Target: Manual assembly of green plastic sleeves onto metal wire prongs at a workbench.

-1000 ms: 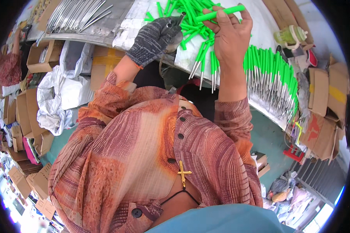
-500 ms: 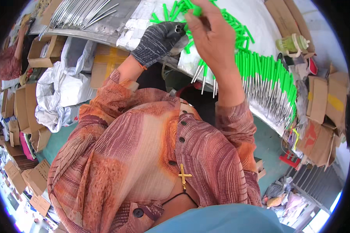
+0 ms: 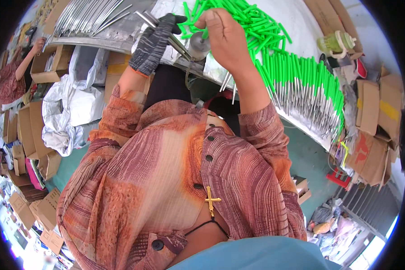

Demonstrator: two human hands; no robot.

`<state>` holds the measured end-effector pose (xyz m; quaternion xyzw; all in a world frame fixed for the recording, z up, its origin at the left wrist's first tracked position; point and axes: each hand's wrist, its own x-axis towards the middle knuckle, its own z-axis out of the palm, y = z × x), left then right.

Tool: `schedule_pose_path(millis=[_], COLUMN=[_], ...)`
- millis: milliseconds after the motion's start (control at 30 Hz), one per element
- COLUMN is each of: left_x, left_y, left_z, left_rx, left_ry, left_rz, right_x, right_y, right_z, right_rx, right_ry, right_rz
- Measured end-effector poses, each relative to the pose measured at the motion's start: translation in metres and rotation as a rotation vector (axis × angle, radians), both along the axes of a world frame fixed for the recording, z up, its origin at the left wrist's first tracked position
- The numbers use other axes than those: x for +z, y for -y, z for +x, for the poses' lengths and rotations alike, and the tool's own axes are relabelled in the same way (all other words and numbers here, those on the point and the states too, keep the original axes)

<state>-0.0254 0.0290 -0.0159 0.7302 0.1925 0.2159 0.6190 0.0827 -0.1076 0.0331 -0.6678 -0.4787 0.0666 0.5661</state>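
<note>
My left hand point(image 3: 154, 47), in a dark grey knitted glove, is closed around a few bare metal rods point(image 3: 179, 46), which slant through its grip at the table's edge. To its right is my bare right hand point(image 3: 228, 39), fingers curled in and thumb pressed against them. A bit of green shows below those fingers; whether they hold it I cannot tell. Between the hands stands a rounded metal piece point(image 3: 199, 46) at the edge. Loose green tubes point(image 3: 252, 24) lie heaped just beyond my right hand.
Metal rods with green sleeves point(image 3: 301, 74) lie in a long row along the right edge. Bare rods point(image 3: 83, 18) are spread at the far left. A green bottle point(image 3: 335, 44) stands at the right. Cardboard boxes point(image 3: 54, 67) and white sacks point(image 3: 76, 96) line the left; another person's arm point(image 3: 29, 58) shows there.
My left hand has shifted left and turned, so the rods now show lengthwise. My right hand has come nearer and slightly left, down from over the green heap.
</note>
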Motion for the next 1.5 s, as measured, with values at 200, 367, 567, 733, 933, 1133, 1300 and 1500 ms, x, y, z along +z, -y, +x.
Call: schedule_pose_path(millis=[200,367,567,733,933,1133,1300,1500], left_x=[-0.008,-0.01,-0.011,-0.016,0.01,-0.004,-0.01,-0.012], left_y=[-0.009,-0.004,-0.005,-0.002,0.022,0.03,0.027,0.029], left_z=[0.001,0.007,0.0,0.023,0.035,0.035,0.022,0.024], left_rx=[0.076,0.122,0.164,0.113,0.031,-0.055,-0.1,-0.023], left_ry=[0.098,0.128,0.157,0.201,0.259,0.245,0.08,0.083], left_rz=[-0.338,-0.346,-0.261,-0.218,0.404,0.306,0.329,0.495], right_x=[0.019,-0.056,-0.102,-0.156,-0.143,-0.065,-0.004,0.019], right_y=[0.025,0.076,0.043,0.021,0.039,0.057,0.041,0.018], right_z=[0.021,0.116,0.094,0.13,0.122,0.048,0.03,0.004], right_rx=[-0.317,-0.374,-0.494,-0.654,-0.399,-0.167,-0.041,-0.111], right_ry=[0.194,0.149,0.216,0.217,-0.441,-1.21,-0.721,-0.55], right_rz=[0.12,-0.71,-0.84,-0.722,-0.669,-0.018,0.317,0.463])
